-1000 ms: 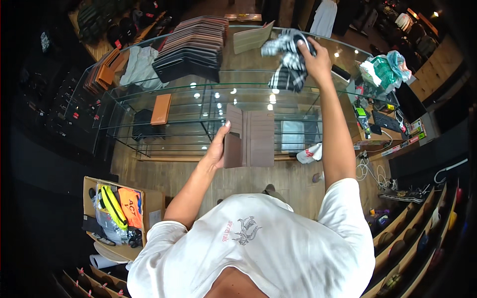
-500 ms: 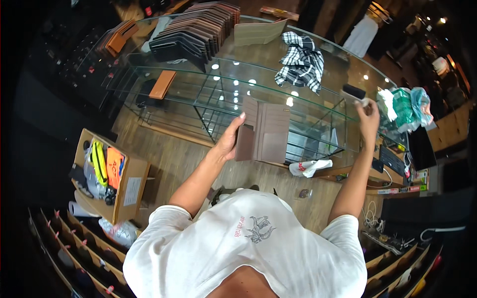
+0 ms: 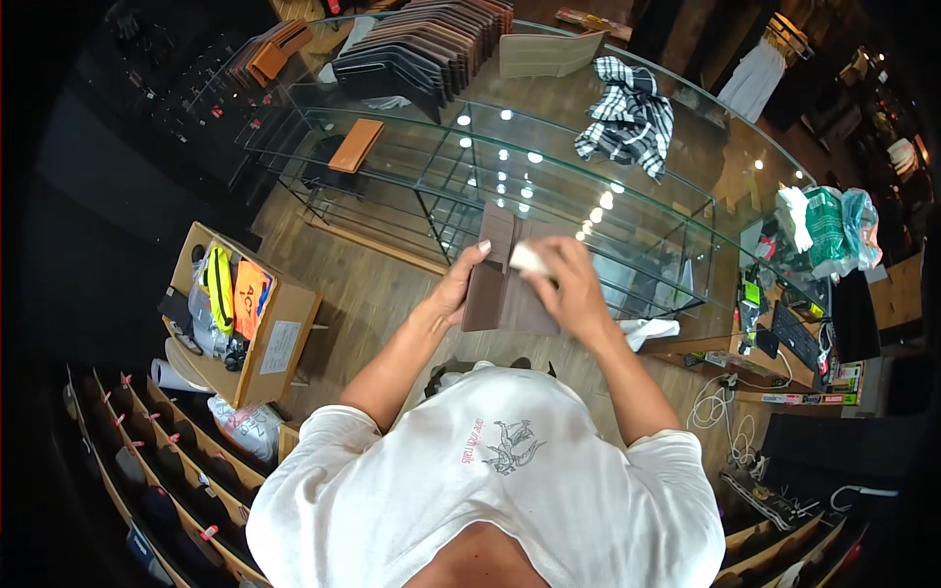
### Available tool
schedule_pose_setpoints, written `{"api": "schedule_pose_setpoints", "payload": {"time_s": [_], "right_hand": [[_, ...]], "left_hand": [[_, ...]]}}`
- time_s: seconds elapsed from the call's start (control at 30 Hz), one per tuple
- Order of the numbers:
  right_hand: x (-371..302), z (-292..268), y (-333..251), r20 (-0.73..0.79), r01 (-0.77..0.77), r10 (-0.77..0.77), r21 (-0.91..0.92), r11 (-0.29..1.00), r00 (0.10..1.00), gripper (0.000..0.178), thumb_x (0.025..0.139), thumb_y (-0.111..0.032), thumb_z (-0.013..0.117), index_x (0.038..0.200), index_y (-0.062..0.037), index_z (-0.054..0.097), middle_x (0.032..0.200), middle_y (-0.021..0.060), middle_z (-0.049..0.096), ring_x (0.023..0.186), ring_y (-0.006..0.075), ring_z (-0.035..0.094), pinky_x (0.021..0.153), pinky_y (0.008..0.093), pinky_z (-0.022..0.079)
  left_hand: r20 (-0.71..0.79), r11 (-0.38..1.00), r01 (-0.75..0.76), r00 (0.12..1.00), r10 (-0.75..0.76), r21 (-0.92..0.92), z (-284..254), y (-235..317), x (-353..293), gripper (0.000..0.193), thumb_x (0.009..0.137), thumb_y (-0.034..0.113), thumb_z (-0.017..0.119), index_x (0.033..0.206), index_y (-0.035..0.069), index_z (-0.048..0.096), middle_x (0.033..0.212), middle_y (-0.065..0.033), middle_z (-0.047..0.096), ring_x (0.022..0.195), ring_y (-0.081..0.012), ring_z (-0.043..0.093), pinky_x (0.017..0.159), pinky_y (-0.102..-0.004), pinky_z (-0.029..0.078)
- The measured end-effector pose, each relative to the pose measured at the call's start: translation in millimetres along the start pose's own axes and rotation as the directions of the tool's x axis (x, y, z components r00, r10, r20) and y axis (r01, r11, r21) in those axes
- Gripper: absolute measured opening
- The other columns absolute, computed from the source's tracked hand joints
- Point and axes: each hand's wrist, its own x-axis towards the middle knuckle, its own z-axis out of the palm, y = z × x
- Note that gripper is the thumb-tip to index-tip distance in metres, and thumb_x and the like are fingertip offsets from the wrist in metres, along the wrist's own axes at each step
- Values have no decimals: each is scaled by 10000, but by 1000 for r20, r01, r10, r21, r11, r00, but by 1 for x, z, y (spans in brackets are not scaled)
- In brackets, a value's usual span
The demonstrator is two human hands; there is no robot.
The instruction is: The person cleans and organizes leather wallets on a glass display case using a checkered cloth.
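A grey-brown leather wallet [image 3: 484, 299] lies unfolded in front of my chest, its card slots and inner pockets facing up. My left hand [image 3: 453, 294] grips its left edge, thumb on top. Over the wallet's right half, my right hand [image 3: 576, 292] pinches a small whitish pad [image 3: 530, 260], blurred by motion; its exact kind is unclear. The pad is at the wallet's middle fold, and my fingers hide much of the right panel.
Ahead stands a glass display case [image 3: 451, 186]. On it are a row of folded wallets [image 3: 421, 59], an olive wallet [image 3: 549, 56], a checked cloth [image 3: 627, 118] and plastic-wrapped packs [image 3: 828, 225]. A tan wallet [image 3: 356, 145] sits inside. A cardboard box [image 3: 284, 343] stands at left.
My right hand has come in from the far right, bringing the pad over the open wallet. My left hand still holds the wallet. The whole view has shifted slightly.
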Motion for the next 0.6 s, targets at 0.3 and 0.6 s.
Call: {"api": "schedule_pose_setpoints", "payload": {"time_s": [0.3,0.6], "right_hand": [[9,46,-41,119,-65,46,159,985,992,359,837,-103,753,1178,-38,661,1121,137,642,1026,306,622,901,394,497],[29,68,-61,-17,-221,223,90,971,975,320,852,-118,729,1146,-16,656,1072,158,653,1005,332,623,875,396,493]], "left_hand": [[-15,996,61,998,-60,68,-36,37,-53,827,870,603,578,1409,-9,442,1286,-198,589,1153,-304,617,960,-454,541],[92,986,154,983,-159,59,-70,58,-85,757,891,569,577,1381,-1,485,1256,-181,619,1111,-281,645,952,-458,542]]}}
